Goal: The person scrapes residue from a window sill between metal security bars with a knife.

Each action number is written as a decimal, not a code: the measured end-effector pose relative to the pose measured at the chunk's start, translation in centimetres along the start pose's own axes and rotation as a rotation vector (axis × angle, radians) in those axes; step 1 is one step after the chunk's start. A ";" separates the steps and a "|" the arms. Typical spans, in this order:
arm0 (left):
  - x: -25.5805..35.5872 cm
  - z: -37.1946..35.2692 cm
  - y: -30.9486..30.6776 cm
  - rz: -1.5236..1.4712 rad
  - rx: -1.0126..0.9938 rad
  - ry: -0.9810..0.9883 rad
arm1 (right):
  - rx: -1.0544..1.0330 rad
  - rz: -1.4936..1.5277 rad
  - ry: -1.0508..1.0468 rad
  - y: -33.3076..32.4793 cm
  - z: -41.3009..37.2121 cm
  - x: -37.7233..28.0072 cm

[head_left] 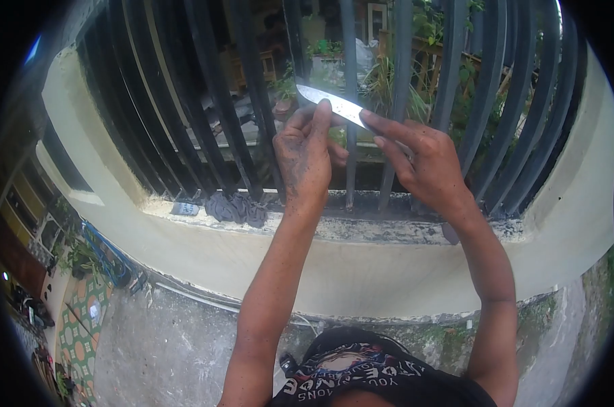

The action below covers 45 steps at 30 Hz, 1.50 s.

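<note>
A shiny knife blade is held up in front of the dark fence bars, its pointed tip toward the upper left. My left hand pinches it near the middle, thumb on the near face and fingers curled behind. Dark smudges mark the back of this hand. My right hand grips the blade's wide right end between thumb and forefinger. No handle shows at that end. Below my left hand, a crumpled grey rag lies on the wall ledge.
Upright dark metal bars rise from the cream wall. A small bluish packet sits left of the rag. Plants grow behind the bars. Concrete ground and a blue hose are lower left.
</note>
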<state>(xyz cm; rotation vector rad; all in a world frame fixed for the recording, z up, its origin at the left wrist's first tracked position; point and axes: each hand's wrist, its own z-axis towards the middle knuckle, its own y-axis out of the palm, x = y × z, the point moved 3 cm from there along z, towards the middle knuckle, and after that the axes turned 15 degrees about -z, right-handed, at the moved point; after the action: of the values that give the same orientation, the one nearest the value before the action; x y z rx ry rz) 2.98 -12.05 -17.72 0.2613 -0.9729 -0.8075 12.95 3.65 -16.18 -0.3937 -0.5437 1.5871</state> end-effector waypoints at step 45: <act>-2.6 -2.6 -2.3 0.036 0.031 -0.083 | -0.066 0.001 0.020 2.1 -4.2 -0.9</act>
<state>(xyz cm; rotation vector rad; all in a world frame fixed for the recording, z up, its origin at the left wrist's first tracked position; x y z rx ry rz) 3.15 -12.16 -22.05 0.2379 -1.0658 -0.7754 13.63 3.14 -20.85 -0.4593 -0.5811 1.5680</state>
